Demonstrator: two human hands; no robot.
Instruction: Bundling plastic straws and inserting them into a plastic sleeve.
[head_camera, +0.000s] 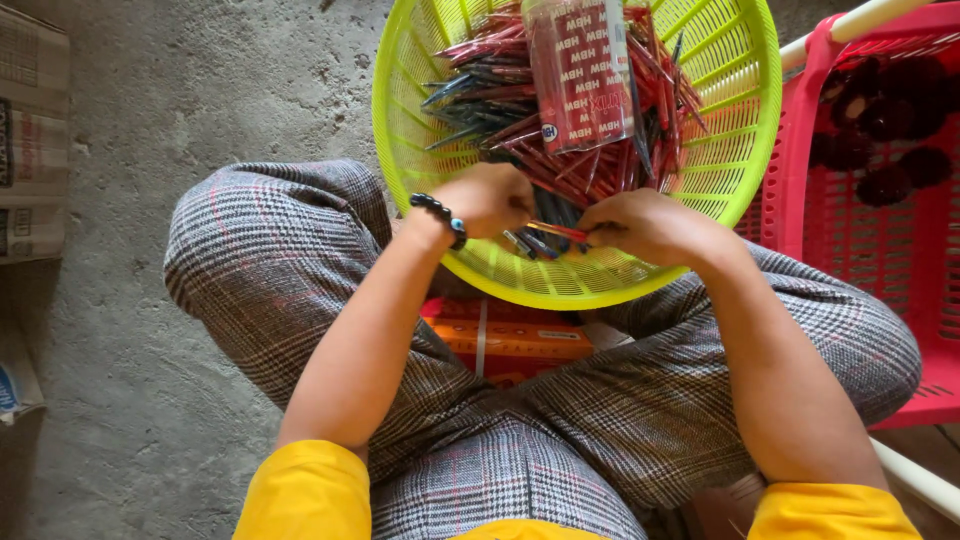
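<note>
Both my hands at the near rim of the green basket (745, 150). Left grip (490, 200) and right grip (640, 225) pinching one red pen (556, 231) between them, over the pen pile (520, 130).

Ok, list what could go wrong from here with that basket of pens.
1. The lime-green basket sits on the person's crossed legs, not the floor; a knee shift could tip it and spill the pens.
2. The clear plastic pack lies loose on top of the pile and might slide off.
3. Both the left hand and right hand pinch one red pen at the low rim; it could slip out.
</note>
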